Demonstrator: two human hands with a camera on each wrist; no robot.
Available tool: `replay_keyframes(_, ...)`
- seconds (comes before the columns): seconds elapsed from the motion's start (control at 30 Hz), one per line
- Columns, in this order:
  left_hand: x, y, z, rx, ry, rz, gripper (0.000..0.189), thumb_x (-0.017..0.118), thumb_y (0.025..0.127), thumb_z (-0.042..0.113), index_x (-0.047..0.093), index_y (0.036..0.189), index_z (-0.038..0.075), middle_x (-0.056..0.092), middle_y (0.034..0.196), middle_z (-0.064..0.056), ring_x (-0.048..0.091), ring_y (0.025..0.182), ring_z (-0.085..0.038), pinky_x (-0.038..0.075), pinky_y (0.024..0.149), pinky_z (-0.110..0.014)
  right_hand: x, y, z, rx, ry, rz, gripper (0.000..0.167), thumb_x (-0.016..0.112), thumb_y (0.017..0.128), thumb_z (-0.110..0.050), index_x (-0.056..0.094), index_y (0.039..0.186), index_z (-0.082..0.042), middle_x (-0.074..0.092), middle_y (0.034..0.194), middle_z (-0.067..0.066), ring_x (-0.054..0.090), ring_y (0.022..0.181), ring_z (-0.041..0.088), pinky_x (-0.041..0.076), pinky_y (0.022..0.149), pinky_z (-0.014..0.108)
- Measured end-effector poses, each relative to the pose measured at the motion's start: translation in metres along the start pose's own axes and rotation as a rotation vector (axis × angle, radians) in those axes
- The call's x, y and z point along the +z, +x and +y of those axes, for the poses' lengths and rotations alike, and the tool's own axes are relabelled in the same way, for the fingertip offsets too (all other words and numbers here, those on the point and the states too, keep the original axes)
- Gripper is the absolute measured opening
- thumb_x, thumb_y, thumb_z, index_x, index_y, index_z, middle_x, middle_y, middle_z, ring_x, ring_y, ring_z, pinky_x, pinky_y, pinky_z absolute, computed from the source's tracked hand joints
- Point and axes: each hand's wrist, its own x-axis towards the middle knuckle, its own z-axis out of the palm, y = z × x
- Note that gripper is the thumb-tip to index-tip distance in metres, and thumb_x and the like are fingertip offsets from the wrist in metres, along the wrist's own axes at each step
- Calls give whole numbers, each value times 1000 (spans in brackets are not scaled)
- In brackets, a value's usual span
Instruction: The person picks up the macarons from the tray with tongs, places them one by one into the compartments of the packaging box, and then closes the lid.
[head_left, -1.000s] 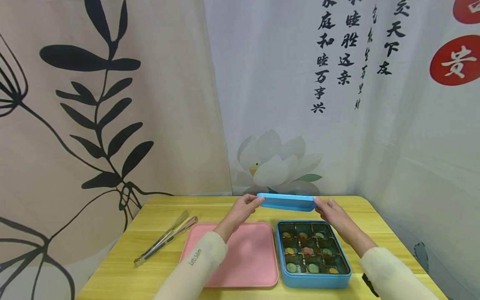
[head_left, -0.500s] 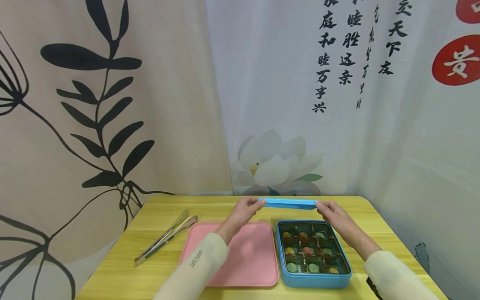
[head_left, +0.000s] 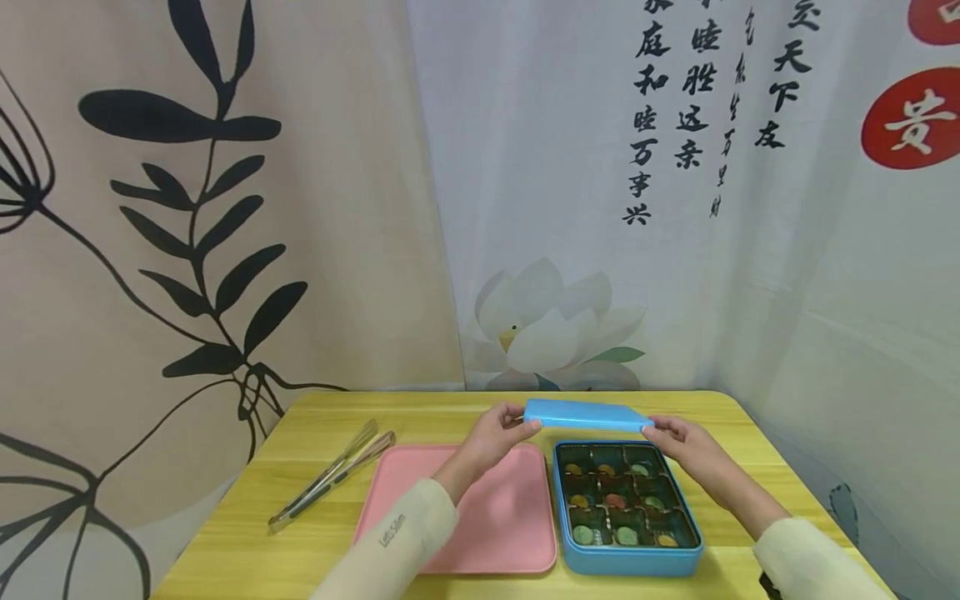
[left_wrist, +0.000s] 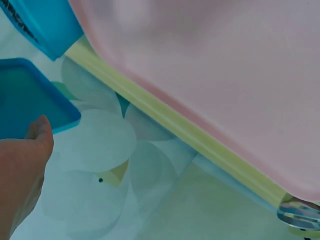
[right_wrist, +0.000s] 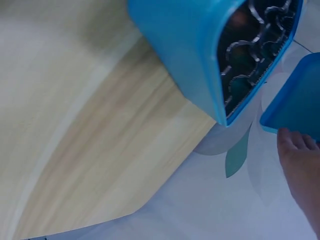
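Note:
A flat blue lid [head_left: 587,414] hangs above the back of the table, held level between both hands. My left hand [head_left: 491,435] pinches its left end, thumb in front; the left wrist view shows the fingers at the rim of the lid [left_wrist: 37,100]. At the other end my right hand [head_left: 686,446] grips the right corner. Below and in front of the lid stands a blue box [head_left: 628,562], its top uncovered. A dark divided insert [head_left: 617,497] inside has several compartments with small yellow, green and red round pieces in them.
Left of the box lies a pink tray [head_left: 495,533] on the wooden table [head_left: 225,533]. Metal tongs [head_left: 330,479] rest further left. A printed curtain [head_left: 360,208] hangs behind the table's back edge.
The lid has tipped so that its top face shows instead of its underside. Both hands have shifted slightly to the right and lower with it.

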Motion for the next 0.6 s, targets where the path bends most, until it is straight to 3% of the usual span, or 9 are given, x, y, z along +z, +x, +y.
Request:
replay_keyframes(0.2, 6, -8, -8, 35, -51, -35, 56, 74, 91, 31, 53, 134, 2, 60, 129, -11, 54, 126, -29, 47, 99, -43, -1, -5, 12, 34, 12, -19, 80, 57, 98, -48, 28, 152, 3, 33, 152, 29, 34, 137, 47, 31, 107, 62)
replay_keyframes(0.4, 12, -15, -14, 36, -60, -64, 83, 75, 90, 29, 29, 154, 2, 41, 152, -14, 41, 138, -32, 38, 107, -47, -2, -11, 20, 5, 25, -22, 75, 60, 99, -39, 31, 150, 6, 40, 148, 30, 39, 134, 47, 37, 103, 60)
replay_keyframes(0.6, 21, -20, -17, 49, -22, -58, 87, 78, 87, 31, 30, 155, 5, 41, 153, -11, 42, 137, -33, 38, 107, -49, -1, -17, 27, 32, 14, -16, 78, 66, 95, -39, 32, 150, 5, 39, 148, 29, 37, 135, 48, 41, 102, 57)
